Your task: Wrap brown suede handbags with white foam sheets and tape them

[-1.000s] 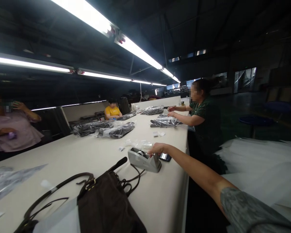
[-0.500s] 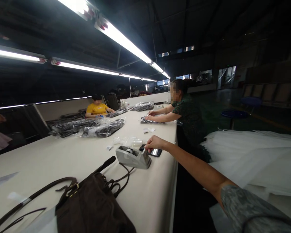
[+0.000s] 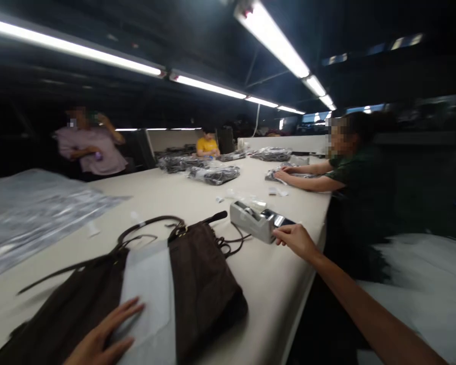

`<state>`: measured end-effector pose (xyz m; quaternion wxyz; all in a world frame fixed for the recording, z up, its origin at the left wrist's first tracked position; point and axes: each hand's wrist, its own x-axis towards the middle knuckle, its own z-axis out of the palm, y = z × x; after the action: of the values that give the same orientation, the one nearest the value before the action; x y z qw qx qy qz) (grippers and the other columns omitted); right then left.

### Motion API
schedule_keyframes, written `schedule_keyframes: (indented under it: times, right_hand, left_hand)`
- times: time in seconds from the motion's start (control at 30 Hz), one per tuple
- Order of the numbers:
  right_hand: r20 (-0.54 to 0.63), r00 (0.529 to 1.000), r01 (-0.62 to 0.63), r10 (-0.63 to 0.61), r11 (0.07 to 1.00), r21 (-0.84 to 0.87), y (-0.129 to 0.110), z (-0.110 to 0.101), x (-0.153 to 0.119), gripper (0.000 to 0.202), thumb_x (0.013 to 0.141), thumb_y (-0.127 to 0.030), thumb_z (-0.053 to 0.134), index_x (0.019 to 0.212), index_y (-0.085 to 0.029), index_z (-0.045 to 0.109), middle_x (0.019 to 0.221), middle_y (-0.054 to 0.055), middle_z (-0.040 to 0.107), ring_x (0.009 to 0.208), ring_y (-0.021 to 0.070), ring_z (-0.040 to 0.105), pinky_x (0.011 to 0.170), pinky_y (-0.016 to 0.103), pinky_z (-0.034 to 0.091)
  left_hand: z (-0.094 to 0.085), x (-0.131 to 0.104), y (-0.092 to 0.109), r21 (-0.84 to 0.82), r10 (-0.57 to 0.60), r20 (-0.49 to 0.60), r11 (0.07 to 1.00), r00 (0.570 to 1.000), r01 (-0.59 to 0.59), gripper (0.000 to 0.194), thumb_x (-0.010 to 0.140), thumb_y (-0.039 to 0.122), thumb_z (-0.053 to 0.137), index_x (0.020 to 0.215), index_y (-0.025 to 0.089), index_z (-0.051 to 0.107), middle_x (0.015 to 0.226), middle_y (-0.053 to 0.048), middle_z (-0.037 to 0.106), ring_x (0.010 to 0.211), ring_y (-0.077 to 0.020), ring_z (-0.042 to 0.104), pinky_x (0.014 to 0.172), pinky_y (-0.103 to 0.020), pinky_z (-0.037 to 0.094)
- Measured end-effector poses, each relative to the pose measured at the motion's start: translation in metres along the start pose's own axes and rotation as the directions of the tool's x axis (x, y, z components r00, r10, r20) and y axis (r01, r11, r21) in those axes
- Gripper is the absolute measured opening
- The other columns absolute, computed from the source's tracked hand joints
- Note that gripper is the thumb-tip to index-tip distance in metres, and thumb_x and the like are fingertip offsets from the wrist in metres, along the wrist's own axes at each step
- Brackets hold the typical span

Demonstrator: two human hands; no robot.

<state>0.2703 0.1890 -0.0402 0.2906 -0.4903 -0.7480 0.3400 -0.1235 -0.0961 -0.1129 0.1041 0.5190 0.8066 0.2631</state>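
Resting newly on sheet [image 3: 154, 291]: left hand [image 3: 105, 334]

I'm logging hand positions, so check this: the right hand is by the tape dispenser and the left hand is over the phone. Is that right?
Not quite: the left hand is over the white paper on the brown bag, not the phone, as the head view shows. The right hand is indeed by the tape dispenser.

Bag [image 3: 205, 274] on table [image 3: 269, 289], tape dispenser [image 3: 248, 223] beyond it to the right, phone [image 3: 282, 220] behind.
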Motion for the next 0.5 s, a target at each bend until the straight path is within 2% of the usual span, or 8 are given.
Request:
schedule_keyframes:
  times: [0.03,0.07,0.13,0.2,0.27,0.37,0.5]
  right_hand:
    - [0.073,0.996,0.038,-0.048,0.990,0.136,-0.018,0.010,-0.016,0.030,0.084,-0.037,0.057,0.077,-0.013,0.073,0.068,0.006,0.069,0.059,0.0123,0.057,0.056,0.022,0.042]
    - [0.170,0.980,0.049,-0.101,0.957,0.287,-0.038,0.023,-0.033,0.032,0.082,-0.042,0.061,0.083,-0.013,0.074,0.070,0.006,0.069,0.057,0.0114,0.056,0.054,0.022,0.042]
    - [0.386,0.903,-0.029,-0.190,0.868,0.495,-0.079,0.056,-0.070,0.038,0.075,-0.048,0.067,0.084,-0.011,0.074,0.067,0.007,0.068,0.052,0.0096,0.054,0.048,0.020,0.041]
    - [0.550,0.806,-0.138,-0.219,0.834,0.534,-0.114,0.096,-0.104,0.036,0.074,-0.046,0.068,0.080,-0.010,0.074,0.063,0.006,0.067,0.048,0.0079,0.052,0.045,0.019,0.041]
    - [0.616,0.754,-0.177,-0.226,0.834,0.523,-0.137,0.138,-0.127,0.028,0.076,-0.037,0.066,0.073,-0.009,0.072,0.060,0.005,0.066,0.045,0.0065,0.050,0.043,0.017,0.041]
    - [0.598,0.777,-0.152,-0.197,0.863,0.483,-0.154,0.192,-0.136,0.023,0.078,-0.023,0.060,0.061,-0.010,0.068,0.055,0.004,0.065,0.041,0.0060,0.049,0.041,0.016,0.040]
    - [0.582,0.812,-0.198,-0.045,0.916,0.348,-0.162,0.235,-0.127,0.026,0.077,-0.013,0.055,0.052,-0.013,0.061,0.051,0.002,0.063,0.038,0.0060,0.049,0.040,0.015,0.041]
  left_hand:
    - [-0.003,-0.004,0.004,-0.081,-0.008,0.093,0.997,0.996,0.016,0.053,0.062,0.054,0.062,0.110,0.034,0.067,0.134,0.002,0.055,0.128,-0.0266,0.046,0.112,-0.038,0.034]
    - [-0.007,-0.008,0.009,-0.144,-0.013,0.119,0.989,0.993,0.030,0.059,0.061,0.052,0.062,0.113,0.026,0.067,0.137,-0.005,0.052,0.131,-0.0290,0.043,0.114,-0.040,0.030]
    - [-0.014,-0.012,0.020,-0.235,-0.013,0.148,0.971,0.989,0.048,0.064,0.059,0.046,0.064,0.116,0.017,0.065,0.140,-0.012,0.048,0.133,-0.0319,0.040,0.115,-0.044,0.025]
    - [-0.017,-0.015,0.027,-0.273,-0.014,0.149,0.960,0.989,0.055,0.061,0.061,0.037,0.063,0.118,0.018,0.064,0.142,-0.010,0.046,0.134,-0.0289,0.039,0.116,-0.043,0.023]
    - [-0.017,-0.017,0.028,-0.296,-0.004,0.148,0.954,0.989,0.048,0.059,0.060,0.029,0.061,0.118,0.020,0.064,0.142,-0.008,0.046,0.134,-0.0261,0.039,0.116,-0.041,0.023]
    - [-0.014,-0.018,0.023,-0.330,0.028,0.144,0.944,0.989,0.021,0.060,0.057,0.020,0.059,0.116,0.018,0.064,0.139,-0.009,0.049,0.132,-0.0256,0.041,0.116,-0.039,0.024]
    - [-0.012,-0.013,0.013,-0.369,0.042,0.134,0.929,0.990,0.011,0.066,0.051,0.011,0.057,0.117,0.013,0.063,0.137,-0.012,0.052,0.131,-0.0268,0.043,0.115,-0.039,0.025]
